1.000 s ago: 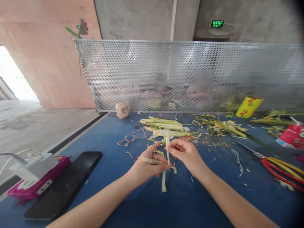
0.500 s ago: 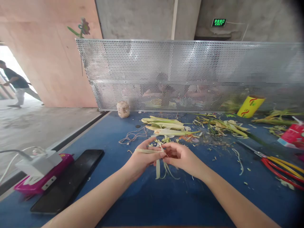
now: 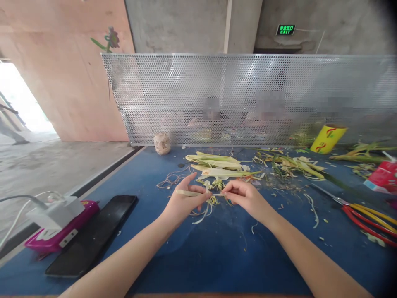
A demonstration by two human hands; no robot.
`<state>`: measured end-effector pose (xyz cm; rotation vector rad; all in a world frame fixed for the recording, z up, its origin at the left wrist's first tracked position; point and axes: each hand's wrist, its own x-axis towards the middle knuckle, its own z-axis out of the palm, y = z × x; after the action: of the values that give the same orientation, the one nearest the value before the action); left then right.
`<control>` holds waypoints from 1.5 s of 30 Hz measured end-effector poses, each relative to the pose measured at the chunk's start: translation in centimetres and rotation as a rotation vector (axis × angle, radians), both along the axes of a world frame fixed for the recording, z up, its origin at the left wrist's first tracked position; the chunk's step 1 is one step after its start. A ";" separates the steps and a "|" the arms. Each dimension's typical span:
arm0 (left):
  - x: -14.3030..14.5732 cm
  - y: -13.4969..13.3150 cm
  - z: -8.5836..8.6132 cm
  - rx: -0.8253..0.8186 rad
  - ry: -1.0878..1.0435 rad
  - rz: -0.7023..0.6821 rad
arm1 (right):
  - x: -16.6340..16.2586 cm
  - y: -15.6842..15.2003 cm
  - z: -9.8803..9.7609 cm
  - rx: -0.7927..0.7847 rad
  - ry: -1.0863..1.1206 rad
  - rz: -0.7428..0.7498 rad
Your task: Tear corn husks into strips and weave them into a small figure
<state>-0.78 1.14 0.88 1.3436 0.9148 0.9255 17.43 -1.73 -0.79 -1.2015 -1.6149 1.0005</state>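
Pinched strips (image 3: pixel 185 193) | left hand (image 3: pixel 182 206), right hand (image 3: pixel 249 199) | red carton (image 3: pixel 382 177) (contents hidden)

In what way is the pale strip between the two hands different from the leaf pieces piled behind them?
The pale strip is narrow; the leaf pieces are broader. The pale strip is pinched by the left hand and right hand; the leaf pieces lie on the table. Both are light in colour.
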 end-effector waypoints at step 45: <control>0.5 -0.6 -1.9 0.153 0.015 -0.195 | -1.6 -0.1 -0.7 -0.121 0.357 0.076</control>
<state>-0.28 0.58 -0.98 1.5429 0.7211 0.8487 15.88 -1.80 -1.51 -0.9777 -1.3414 1.2959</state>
